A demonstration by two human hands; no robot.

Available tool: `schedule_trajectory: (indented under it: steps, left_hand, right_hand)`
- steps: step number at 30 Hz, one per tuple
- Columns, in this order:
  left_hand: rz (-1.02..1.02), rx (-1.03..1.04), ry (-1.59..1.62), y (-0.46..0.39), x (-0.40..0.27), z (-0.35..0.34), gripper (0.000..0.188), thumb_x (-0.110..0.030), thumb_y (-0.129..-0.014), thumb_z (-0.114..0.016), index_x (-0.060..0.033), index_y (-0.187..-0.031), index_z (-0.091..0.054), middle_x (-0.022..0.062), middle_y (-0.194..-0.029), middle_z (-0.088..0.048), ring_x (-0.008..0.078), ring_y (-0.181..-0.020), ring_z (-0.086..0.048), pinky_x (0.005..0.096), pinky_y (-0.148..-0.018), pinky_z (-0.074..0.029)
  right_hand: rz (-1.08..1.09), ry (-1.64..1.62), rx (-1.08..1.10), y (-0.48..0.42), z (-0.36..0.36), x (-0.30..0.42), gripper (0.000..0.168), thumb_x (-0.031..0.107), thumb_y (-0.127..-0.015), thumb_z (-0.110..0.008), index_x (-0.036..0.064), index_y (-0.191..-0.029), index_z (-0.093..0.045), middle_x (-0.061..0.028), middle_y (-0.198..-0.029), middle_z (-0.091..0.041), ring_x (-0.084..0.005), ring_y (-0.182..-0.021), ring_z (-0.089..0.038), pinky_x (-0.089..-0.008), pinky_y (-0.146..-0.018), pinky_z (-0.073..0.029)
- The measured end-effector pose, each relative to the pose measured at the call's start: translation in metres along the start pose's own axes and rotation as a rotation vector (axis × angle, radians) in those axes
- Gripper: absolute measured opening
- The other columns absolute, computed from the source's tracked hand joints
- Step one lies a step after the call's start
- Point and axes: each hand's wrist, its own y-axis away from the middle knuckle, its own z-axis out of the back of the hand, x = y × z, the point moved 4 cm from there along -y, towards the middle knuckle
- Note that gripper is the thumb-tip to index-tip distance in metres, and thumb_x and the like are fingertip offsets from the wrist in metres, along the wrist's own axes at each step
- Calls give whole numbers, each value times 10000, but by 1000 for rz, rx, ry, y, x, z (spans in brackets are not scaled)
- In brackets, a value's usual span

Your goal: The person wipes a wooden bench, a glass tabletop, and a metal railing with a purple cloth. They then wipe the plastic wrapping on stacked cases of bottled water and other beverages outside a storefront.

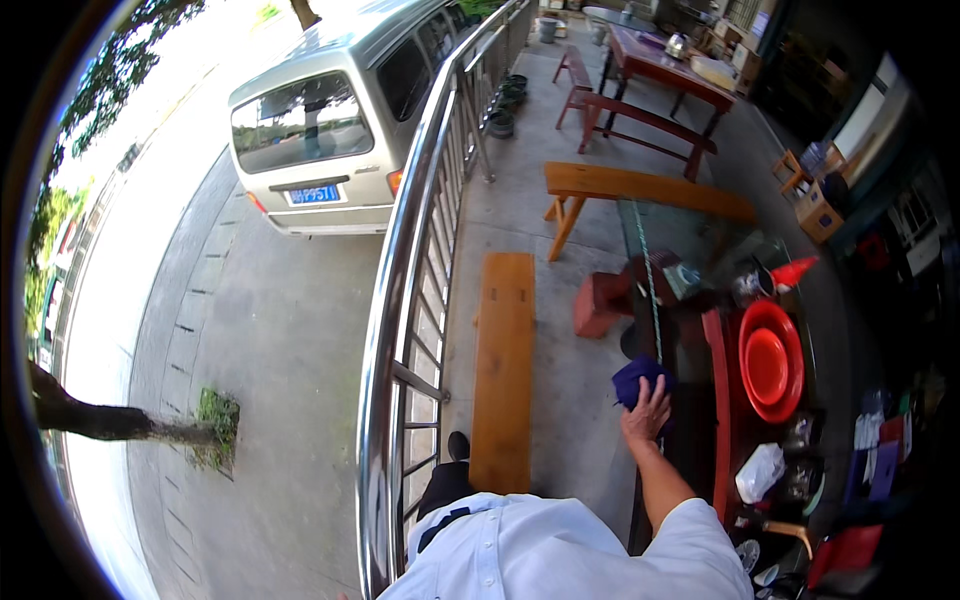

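My right hand (649, 412) rests with bent fingers on a bunched dark purple cloth (639, 379). The cloth lies at the near edge of a glass-topped table (679, 330), partly over that edge. To the right of the hand, a smaller red plastic basin (766, 366) sits inside a larger red basin (793, 405). A crumpled white plastic bag (760, 472) lies nearer to me on the same side. My left hand is out of view. Part of the cloth is hidden under my fingers.
A wooden bench (504, 375) stands between me and the metal railing (397, 300). Another wooden bench (645, 187) stands at the table's far end. A red stool (596, 304) is beside the table. Beyond the railing, a van (315, 150) is parked.
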Motion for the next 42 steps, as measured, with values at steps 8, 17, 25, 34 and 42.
schedule_trajectory:
  steps: [8,17,25,34,42]
  left_hand:
    - [-201,169,572,-255,-248,-7,467,-336,-1002,-518,83,-1184,-616,258,-1131,-670,343,-1088,-635,405,-949,-472]
    - [-674,129,521,-384,-616,-7,672,-516,-982,-487,40,-1361,-488,302,-1288,-527,456,-1223,-491,487,-1059,-408]
    - [-356,261,304,-371,-747,22,686,-572,-943,-520,-32,-1358,-435,278,-1308,-518,450,-1221,-529,529,-1019,-447]
    - [-303,67,128,-357,-764,29,627,-580,-943,-522,-26,-1236,-481,266,-1188,-606,434,-1119,-609,496,-937,-497]
    - [-245,88,98,-356,-769,27,610,-585,-940,-530,-46,-1222,-485,262,-1147,-620,432,-1067,-628,510,-907,-501]
  right_hand:
    - [-206,92,108,-94,-19,21,811,211,-803,-747,203,-1499,-331,-173,-1593,-213,-491,-1324,-400,-574,-1021,-430]
    - [-259,83,187,-118,-42,4,915,273,-798,-786,214,-1544,-261,-135,-1655,-88,-477,-1404,-302,-574,-1124,-302]
    - [-97,71,88,-234,-65,-2,856,261,-807,-774,176,-1526,-315,-141,-1647,-141,-481,-1394,-321,-573,-1136,-281]
    - [-248,116,90,-424,-82,43,778,327,-852,-736,195,-1518,-356,-120,-1642,-180,-420,-1352,-392,-543,-1117,-317]
    - [-291,152,95,-506,-107,30,779,363,-869,-721,200,-1530,-342,-117,-1653,-144,-438,-1357,-394,-535,-1106,-337]
